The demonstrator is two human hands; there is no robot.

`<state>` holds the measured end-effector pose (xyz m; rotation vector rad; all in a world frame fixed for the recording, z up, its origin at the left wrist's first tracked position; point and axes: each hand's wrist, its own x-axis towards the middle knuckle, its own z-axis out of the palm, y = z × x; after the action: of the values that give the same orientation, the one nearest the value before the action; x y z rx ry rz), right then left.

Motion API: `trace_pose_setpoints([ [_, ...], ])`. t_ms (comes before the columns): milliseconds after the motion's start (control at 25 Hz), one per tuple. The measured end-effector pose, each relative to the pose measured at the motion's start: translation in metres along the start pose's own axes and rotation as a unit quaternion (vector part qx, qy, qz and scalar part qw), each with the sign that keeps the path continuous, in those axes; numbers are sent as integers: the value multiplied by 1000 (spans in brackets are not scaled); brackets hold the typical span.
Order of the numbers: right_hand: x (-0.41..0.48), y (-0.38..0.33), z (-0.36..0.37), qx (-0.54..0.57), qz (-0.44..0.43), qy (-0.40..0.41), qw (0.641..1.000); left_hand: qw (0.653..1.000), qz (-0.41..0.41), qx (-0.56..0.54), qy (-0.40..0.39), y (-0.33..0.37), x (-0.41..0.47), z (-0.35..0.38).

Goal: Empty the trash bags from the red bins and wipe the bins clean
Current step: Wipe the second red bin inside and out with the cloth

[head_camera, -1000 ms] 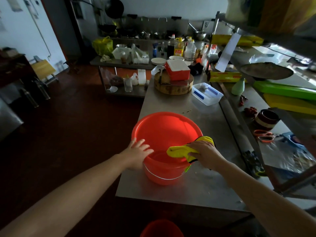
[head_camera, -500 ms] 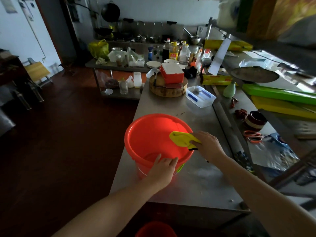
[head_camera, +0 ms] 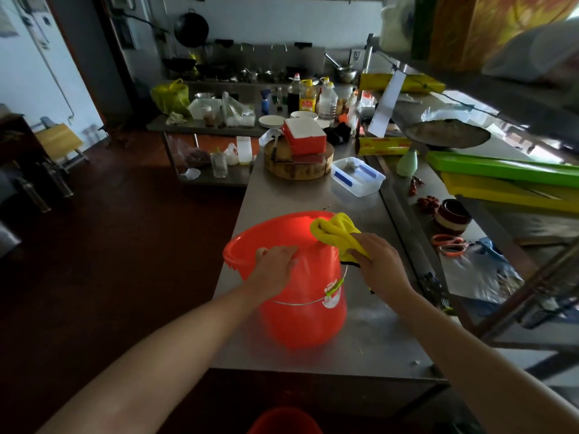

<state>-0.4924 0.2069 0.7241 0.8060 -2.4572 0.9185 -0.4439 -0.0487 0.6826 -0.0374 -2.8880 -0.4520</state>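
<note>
Now look at the steel table (head_camera: 313,195) in front of you. The red bin (head_camera: 300,308) sits near the close edge of it. It is tipped over a bit, so its open top points away from you and its bottom is nearer to you. A thin metal handle (head_camera: 294,303) hangs across its side.

Your left hand (head_camera: 275,264) lies on the top side of the red bin, just below the rim. Its fingers look spread out against the wall and only a little bent. Your thumb reaches toward the rim. The picture is a bit blurry there.

Your right hand (head_camera: 379,261) is at the right side of the rim. Its fingers are curled tight around a yellow cloth (head_camera: 335,230). The bunched cloth pokes out past your fingers and touches the rim.

Farther back on the table is a clear box (head_camera: 357,177) with blue bits inside. Beside it is a round wood block (head_camera: 297,170) with a red box (head_camera: 304,136) on top.

A second red bin (head_camera: 285,422) peeks in at the very bottom, lower than the table.
</note>
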Motion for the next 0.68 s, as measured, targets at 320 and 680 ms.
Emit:
trace_pose_setpoints([
  [320,-32,-7,47,11,-28,-106,994,982,-73,-171,27,-22,0,-26],
  [680,-34,-21,95,19,0,-114,993,985,9,145,-94,-71,-55,-3],
])
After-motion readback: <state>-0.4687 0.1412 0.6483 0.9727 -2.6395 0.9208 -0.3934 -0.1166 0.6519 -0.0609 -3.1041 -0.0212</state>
